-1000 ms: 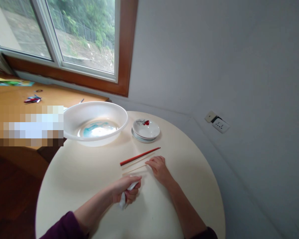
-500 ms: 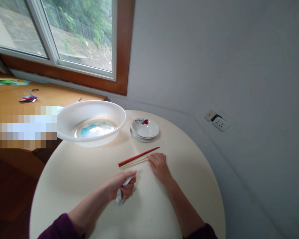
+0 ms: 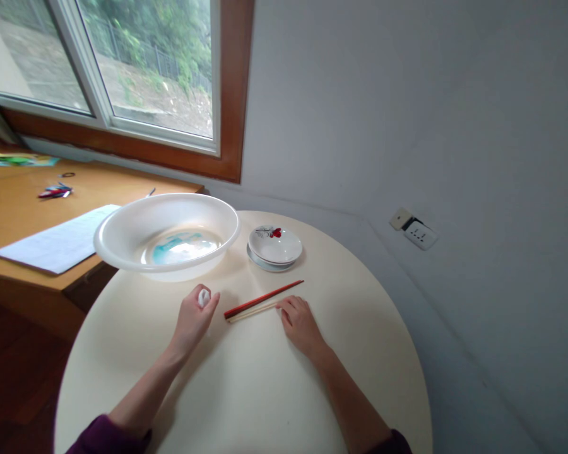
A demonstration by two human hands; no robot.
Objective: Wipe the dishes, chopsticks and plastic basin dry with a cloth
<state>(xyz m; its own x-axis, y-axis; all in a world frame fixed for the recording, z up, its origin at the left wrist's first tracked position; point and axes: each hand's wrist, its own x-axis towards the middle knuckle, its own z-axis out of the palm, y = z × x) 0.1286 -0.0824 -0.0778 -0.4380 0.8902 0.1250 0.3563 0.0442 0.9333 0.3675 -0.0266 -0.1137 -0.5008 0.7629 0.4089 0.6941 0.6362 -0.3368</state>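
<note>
My left hand (image 3: 195, 315) is raised over the left part of the round table, closed around a crumpled white cloth or tissue (image 3: 204, 297). Only a bit of it shows above the fist. My right hand (image 3: 300, 323) rests at the table's middle, its bent fingers closed on the right end of a pair of pale wooden chopsticks (image 3: 250, 313). That end is hidden under the fingers. Just beyond and nearly parallel lie red chopsticks (image 3: 264, 299), touched by neither hand.
A large white translucent basin (image 3: 103, 243) stands at the table's back left. To its right are stacked small white dishes (image 3: 284, 251), the top one with a red flower. A wooden desk (image 3: 99, 180) with white paper (image 3: 59, 239) adjoins on the left; a wall borders the right.
My left hand has moved up and left with the white cloth or tissue, nearer the basin. My right hand stays at the pale chopsticks, shifted only slightly. The red chopsticks have not moved.
</note>
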